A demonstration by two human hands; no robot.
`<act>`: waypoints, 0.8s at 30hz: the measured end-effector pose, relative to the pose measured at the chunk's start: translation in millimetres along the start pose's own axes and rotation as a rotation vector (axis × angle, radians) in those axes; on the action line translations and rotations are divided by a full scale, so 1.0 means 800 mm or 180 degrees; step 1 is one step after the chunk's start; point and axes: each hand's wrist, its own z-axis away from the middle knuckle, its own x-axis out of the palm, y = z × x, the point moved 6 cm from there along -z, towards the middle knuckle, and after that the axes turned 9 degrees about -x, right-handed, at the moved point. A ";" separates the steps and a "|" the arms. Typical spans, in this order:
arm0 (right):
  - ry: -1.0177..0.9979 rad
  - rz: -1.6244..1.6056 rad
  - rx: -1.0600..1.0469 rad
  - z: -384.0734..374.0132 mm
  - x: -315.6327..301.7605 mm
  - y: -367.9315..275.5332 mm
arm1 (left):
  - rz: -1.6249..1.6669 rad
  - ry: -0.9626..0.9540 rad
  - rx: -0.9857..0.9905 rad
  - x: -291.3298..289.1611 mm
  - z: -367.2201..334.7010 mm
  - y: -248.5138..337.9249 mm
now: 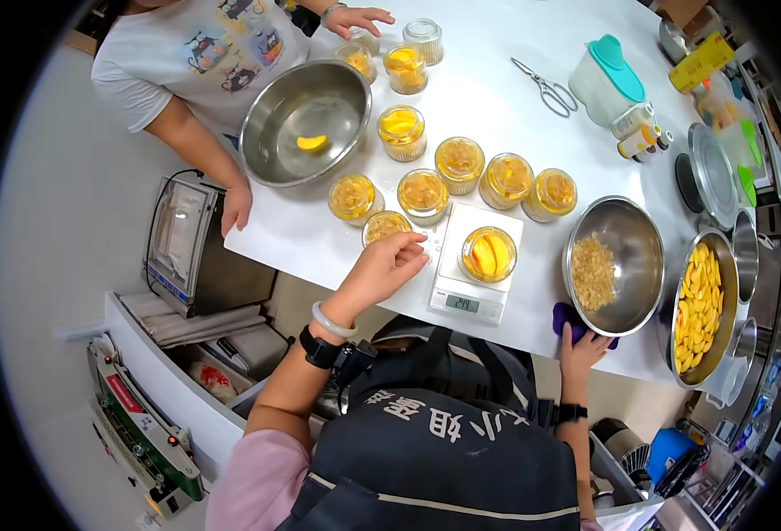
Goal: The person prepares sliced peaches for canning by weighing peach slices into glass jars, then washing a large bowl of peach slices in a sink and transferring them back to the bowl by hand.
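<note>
My left hand hovers at the left side of a white digital scale, fingers loosely bent and apart, with nothing visible in them. Just beyond it stands a glass jar with pale amber, jelly-like bits on top. On the scale sits an uncovered glass jar of yellow mango slices. My right hand lies with spread fingers on a purple cloth at the table's near edge. Next to it is a steel bowl holding a mound of the amber bits.
Several filled jars stand beyond the scale. A large steel bowl holds one mango slice; another at right is full of slices. Scissors and a teal-lidded container lie farther back. A co-worker's hand reaches over jars.
</note>
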 end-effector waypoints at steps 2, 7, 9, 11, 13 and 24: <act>-0.0125 0.0155 0.0590 -0.011 0.018 -0.003 | 0.0034 -0.0093 0.0076 0.002 -0.009 0.014; 0.0351 -0.0643 0.0687 -0.019 0.042 0.047 | 0.0114 0.0150 0.0161 -0.037 -0.033 -0.025; 0.0568 -0.0616 0.0979 -0.020 0.025 0.084 | 0.0165 0.0165 0.0165 -0.041 -0.038 -0.032; 0.0762 -0.0525 0.1473 -0.039 -0.007 0.108 | 0.0260 0.0103 0.0119 -0.031 -0.034 -0.023; 0.1124 -0.0632 0.1771 -0.038 -0.020 0.126 | 0.0292 -0.0061 0.0136 -0.016 -0.028 -0.018; 0.0434 -0.1118 0.1204 -0.043 -0.086 0.112 | -0.0055 -0.0238 0.0201 0.049 -0.038 0.035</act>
